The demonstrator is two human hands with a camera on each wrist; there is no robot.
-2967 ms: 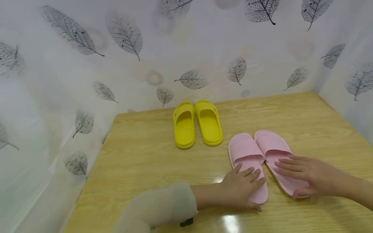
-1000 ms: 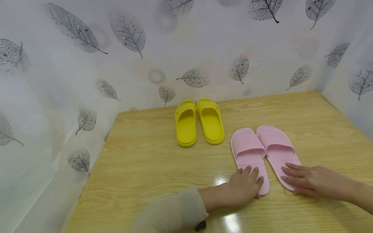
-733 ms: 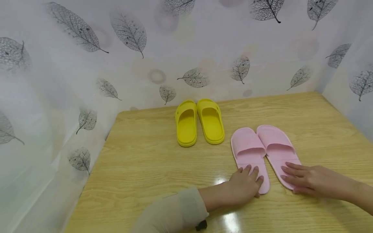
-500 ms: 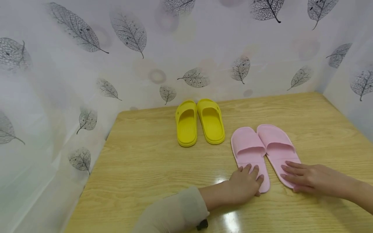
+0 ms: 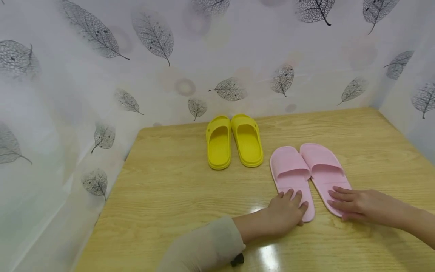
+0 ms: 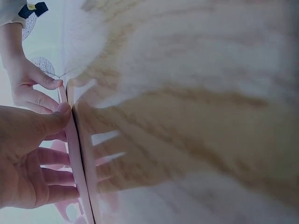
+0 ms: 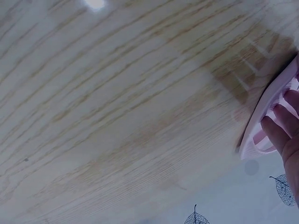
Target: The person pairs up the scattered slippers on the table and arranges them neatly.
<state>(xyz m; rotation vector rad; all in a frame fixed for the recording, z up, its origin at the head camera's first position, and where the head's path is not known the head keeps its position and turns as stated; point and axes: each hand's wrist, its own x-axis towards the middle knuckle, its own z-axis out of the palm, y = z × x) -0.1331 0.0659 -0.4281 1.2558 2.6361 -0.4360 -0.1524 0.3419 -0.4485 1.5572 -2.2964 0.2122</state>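
Note:
Two pink slippers lie side by side on the wooden table, toes toward the wall. On the heel half of the left pink slipper (image 5: pixel 289 162) rests my left hand (image 5: pixel 283 215), fingers spread and nearly straight. The left wrist view shows that hand (image 6: pixel 35 158) with its thumb at the slipper's edge (image 6: pixel 77 163). My right hand (image 5: pixel 368 206) lies over the heel half of the right pink slipper (image 5: pixel 321 162), fingers extended across the insole. In the right wrist view, the right hand's fingers (image 7: pixel 278 130) lie over the slipper (image 7: pixel 264 109); its palm is partly cut off.
A pair of yellow slippers, the left one (image 5: pixel 219 151) and the right one (image 5: pixel 249 147), stands farther back near the wall. Leaf-printed sheeting (image 5: pixel 190 45) rises behind and beside the wooden table (image 5: pixel 163 189). A small black object (image 5: pixel 238 260) shows beneath the left sleeve (image 5: pixel 217 238).
The pink slippers have slid a little farther back toward the wall under both hands. The hands now lie nearer the heels than three seconds ago. The yellow pair keeps its place.

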